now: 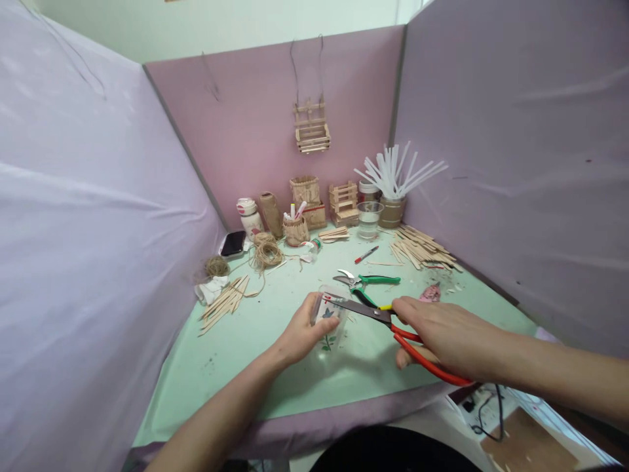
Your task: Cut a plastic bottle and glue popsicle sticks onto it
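Observation:
Near the table's front middle, my left hand (304,329) is closed around a small clear plastic piece (327,335) printed with a blue flower, green leaves and a red mark. My right hand (435,331) grips red-handled scissors (376,313), whose dark blades point left and lie over the upper part of the plastic piece. Whether the blades cut into it is too small to tell. Just behind the scissors lie green-handled pruning shears (361,280) with their blades apart, partly hidden by the scissors. A red marker (366,254) rests farther back.
Wooden sticks lie in piles at left (227,301) and right (422,248). Twine (268,252), a phone (232,244), a bottle (250,219), a clear cup (369,221) and a pot of white strips (392,211) stand behind. A pink hot-glue-like object (430,293) lies right.

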{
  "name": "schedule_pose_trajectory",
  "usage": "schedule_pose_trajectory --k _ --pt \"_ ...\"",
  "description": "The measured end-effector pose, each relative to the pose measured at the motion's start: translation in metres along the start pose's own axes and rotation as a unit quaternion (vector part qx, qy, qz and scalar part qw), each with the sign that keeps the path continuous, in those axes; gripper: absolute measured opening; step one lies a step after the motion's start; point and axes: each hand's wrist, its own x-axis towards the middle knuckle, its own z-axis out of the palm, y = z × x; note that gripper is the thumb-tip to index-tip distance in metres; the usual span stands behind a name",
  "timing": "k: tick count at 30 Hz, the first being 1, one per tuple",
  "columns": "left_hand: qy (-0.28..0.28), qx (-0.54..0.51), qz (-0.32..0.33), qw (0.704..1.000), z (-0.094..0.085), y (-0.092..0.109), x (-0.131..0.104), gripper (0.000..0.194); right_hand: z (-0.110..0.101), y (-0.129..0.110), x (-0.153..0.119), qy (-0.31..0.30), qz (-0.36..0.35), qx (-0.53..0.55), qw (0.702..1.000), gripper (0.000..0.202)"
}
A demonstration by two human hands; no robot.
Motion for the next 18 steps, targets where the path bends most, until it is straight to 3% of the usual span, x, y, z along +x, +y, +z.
schedule_pose_trajectory --k 9,18 --pt "-0.031 0.018 -0.009 0.999 0.001 0.002 -0.003 0.055 -0.005 0.007 0.0 -0.007 -0.023 -0.002 1.0 0.038" --pt "-0.032 0.02 -0.002 0.999 0.016 0.004 -0.006 0.052 -0.004 0.0 0.0 0.037 -0.038 -0.06 0.997 0.047"
